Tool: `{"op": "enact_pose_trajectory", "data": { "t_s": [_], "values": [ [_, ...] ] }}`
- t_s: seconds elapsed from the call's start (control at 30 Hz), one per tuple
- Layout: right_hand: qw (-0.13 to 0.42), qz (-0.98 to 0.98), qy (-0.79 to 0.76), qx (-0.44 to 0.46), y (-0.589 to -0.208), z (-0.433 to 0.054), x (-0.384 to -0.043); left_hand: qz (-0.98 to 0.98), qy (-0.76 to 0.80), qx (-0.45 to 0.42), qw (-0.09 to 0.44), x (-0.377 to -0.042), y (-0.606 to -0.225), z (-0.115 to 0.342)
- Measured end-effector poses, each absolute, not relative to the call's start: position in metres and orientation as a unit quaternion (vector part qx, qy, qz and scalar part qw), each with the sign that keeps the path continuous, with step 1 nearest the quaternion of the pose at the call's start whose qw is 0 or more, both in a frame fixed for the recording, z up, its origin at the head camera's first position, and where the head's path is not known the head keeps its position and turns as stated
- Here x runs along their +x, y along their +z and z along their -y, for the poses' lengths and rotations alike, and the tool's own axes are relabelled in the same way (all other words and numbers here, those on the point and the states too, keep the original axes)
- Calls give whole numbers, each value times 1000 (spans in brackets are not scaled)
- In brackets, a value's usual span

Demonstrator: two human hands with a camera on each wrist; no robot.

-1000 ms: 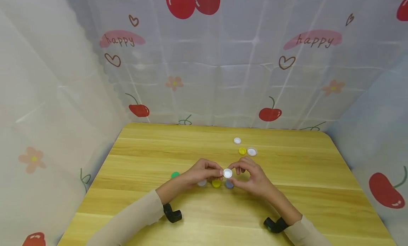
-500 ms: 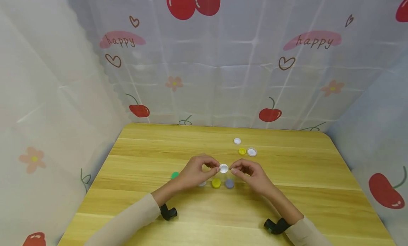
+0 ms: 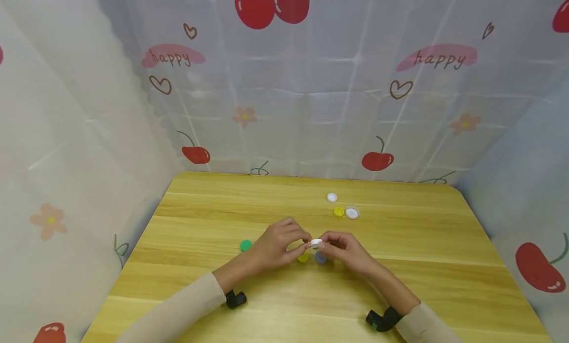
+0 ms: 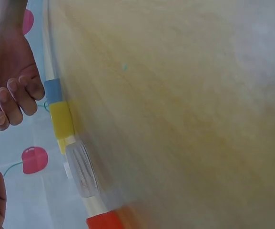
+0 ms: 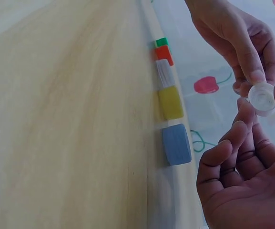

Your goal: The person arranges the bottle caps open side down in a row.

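Note:
A small white round cap (image 3: 315, 243) is held up between both hands above the table. My left hand (image 3: 280, 247) pinches its left edge with thumb and fingertips; my right hand (image 3: 348, 251) pinches the right edge. The right wrist view shows the white cap (image 5: 262, 98) face on, with concentric rings. Just below the hands a yellow cap (image 3: 303, 257) and a blue-grey cap (image 3: 320, 257) lie on the table. In the left wrist view, a clear ribbed cap (image 4: 82, 169) and a red cap (image 4: 105, 221) stand in the same row; the left hand hides both in the head view.
A green cap (image 3: 246, 245) lies left of the left forearm. Farther back on the wooden table (image 3: 213, 200) are a white cap (image 3: 332, 197), a yellow cap (image 3: 339, 212) and a larger clear-rimmed white cap (image 3: 352, 212). Printed curtains enclose the back and sides.
The white cap has tipped from facing the head camera to nearly edge-on, and sits slightly lower than half a second ago. The right fingers have closed in on its edge.

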State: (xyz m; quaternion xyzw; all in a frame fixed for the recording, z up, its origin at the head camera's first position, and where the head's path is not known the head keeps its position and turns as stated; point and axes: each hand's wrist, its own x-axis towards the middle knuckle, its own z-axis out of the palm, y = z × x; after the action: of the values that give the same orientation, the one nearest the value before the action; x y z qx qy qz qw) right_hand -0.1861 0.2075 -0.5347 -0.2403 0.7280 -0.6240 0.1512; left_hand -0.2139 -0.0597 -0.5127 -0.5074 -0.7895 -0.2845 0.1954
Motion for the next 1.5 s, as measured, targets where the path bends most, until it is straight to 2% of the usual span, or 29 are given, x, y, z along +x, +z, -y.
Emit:
{"op": "enact_pose_trajectory", "data": {
  "t_s": [0.37, 0.63, 0.77, 0.9, 1.0, 1.1, 1.23, 1.5],
  "values": [
    [164, -704, -641, -257, -540, -208, -188, 783, -268, -518, 216, -213, -516, 58],
    [146, -721, -631, -247, -541, -208, -187, 791, -285, -503, 200, -211, -521, 58],
    [99, -758, -603, -228, -537, -206, -184, 816, -328, -456, 142, -206, -522, 57],
    [10, -803, -546, -239, -532, -205, -181, 834, -373, -399, 80, -204, -523, 54],
    [-55, -819, -511, -255, -531, -206, -179, 837, -389, -379, 61, -204, -523, 53],
    [-94, -822, -490, -274, -533, -205, -179, 835, -397, -375, 66, -204, -523, 52],
    [-117, -822, -476, -289, -536, -203, -179, 828, -405, -379, 81, -204, -523, 51],
    [-121, -824, -472, -289, -536, -203, -178, 820, -405, -394, 88, -204, -523, 51]
  ]
}}
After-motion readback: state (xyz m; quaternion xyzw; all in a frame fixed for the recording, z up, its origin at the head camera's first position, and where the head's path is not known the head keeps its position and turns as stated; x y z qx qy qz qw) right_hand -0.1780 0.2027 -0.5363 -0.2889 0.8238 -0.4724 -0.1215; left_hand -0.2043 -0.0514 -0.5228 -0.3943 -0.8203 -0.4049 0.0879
